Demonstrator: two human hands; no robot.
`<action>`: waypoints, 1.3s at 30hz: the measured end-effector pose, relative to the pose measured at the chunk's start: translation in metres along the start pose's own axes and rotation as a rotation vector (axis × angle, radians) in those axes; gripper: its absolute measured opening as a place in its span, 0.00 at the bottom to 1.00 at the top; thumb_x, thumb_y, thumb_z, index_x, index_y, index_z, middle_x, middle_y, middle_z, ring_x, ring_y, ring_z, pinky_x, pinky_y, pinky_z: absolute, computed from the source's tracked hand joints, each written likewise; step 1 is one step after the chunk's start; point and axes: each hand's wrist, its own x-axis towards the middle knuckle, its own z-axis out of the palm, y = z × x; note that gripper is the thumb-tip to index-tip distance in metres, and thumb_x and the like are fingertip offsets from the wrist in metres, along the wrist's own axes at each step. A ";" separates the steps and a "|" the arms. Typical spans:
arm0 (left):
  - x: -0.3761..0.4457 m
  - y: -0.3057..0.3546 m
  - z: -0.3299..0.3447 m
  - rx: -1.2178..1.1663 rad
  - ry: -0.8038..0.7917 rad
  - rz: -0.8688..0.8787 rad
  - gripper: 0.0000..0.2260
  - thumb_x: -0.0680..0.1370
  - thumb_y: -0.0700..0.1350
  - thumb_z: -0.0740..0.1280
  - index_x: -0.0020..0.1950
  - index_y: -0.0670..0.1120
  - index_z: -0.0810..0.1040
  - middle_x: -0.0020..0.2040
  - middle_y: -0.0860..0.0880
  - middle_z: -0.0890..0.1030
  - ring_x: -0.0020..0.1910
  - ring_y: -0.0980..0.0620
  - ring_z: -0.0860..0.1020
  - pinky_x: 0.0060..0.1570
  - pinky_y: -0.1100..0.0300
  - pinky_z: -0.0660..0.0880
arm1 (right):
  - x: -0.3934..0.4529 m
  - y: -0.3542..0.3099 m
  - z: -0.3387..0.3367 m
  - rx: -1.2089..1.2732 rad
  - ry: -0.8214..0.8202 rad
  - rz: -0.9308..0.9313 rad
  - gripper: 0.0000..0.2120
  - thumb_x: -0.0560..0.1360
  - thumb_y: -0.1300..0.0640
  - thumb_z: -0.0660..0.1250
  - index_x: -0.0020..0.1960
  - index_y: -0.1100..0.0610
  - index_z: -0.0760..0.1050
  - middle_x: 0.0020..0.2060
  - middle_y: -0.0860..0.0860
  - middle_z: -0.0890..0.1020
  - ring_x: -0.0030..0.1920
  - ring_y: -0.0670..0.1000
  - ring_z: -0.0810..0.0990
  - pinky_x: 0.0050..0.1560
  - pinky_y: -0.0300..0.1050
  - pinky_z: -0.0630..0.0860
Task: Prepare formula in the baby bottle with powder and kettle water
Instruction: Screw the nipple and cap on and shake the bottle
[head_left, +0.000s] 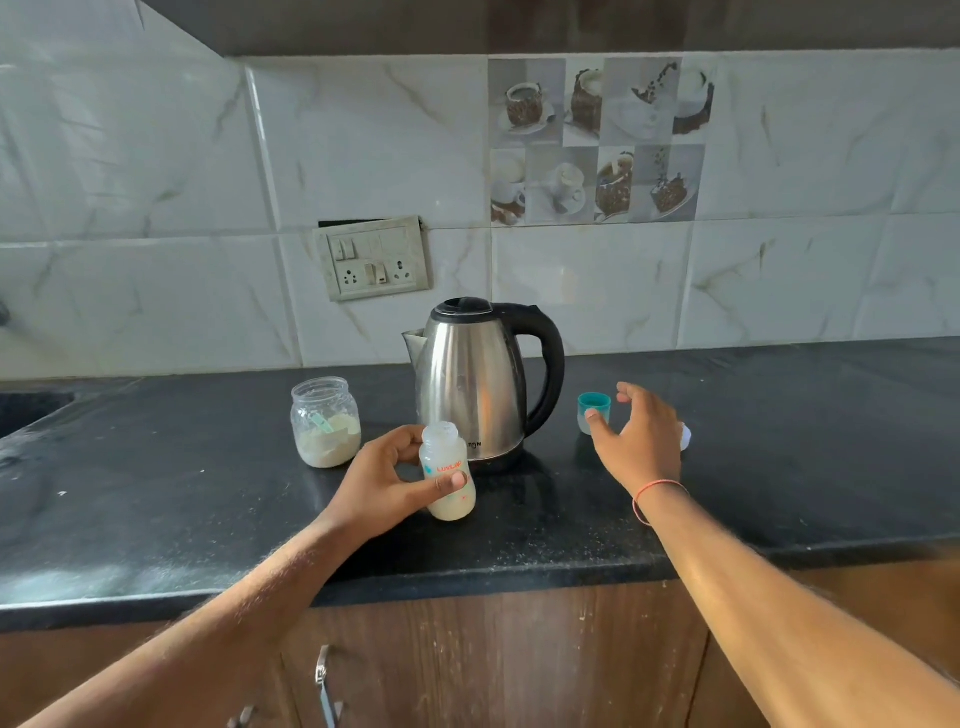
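Note:
A small open baby bottle (448, 480) with milky liquid stands on the black counter (519, 540). My left hand (387, 480) grips it around the body. Behind it stands a steel kettle (475, 384) with a black handle and its lid shut. Left of the kettle, an open glass jar (325, 422) holds pale powder and a small scoop. My right hand (641, 439) hovers with its fingers spread beside a teal bottle cap (594, 410), thumb close to it. A white piece (685, 436) peeks out from behind that hand.
A tiled wall with a switch-and-socket plate (373, 258) rises behind the counter. A sink edge (31, 405) shows at the far left. Wooden cabinet doors with metal handles (323, 680) run below the counter's front edge.

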 end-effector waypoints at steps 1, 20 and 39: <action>0.000 0.001 0.004 0.012 -0.009 0.011 0.31 0.67 0.61 0.86 0.66 0.56 0.82 0.57 0.57 0.90 0.59 0.54 0.88 0.57 0.45 0.87 | 0.003 0.001 0.001 -0.028 -0.012 0.008 0.27 0.79 0.43 0.75 0.74 0.54 0.75 0.69 0.51 0.81 0.73 0.59 0.76 0.78 0.70 0.67; 0.005 -0.004 0.017 0.038 -0.121 -0.018 0.35 0.65 0.65 0.84 0.69 0.58 0.78 0.63 0.57 0.88 0.63 0.58 0.86 0.62 0.48 0.86 | 0.034 0.014 0.021 -0.012 -0.122 0.039 0.33 0.79 0.38 0.74 0.79 0.47 0.71 0.70 0.48 0.83 0.74 0.60 0.76 0.80 0.76 0.57; 0.011 -0.006 0.020 0.194 -0.180 -0.011 0.32 0.69 0.60 0.85 0.71 0.54 0.81 0.60 0.58 0.87 0.58 0.61 0.86 0.58 0.62 0.84 | -0.053 -0.054 -0.007 0.723 -0.110 -0.206 0.26 0.74 0.62 0.82 0.66 0.48 0.77 0.62 0.47 0.84 0.60 0.48 0.87 0.59 0.43 0.84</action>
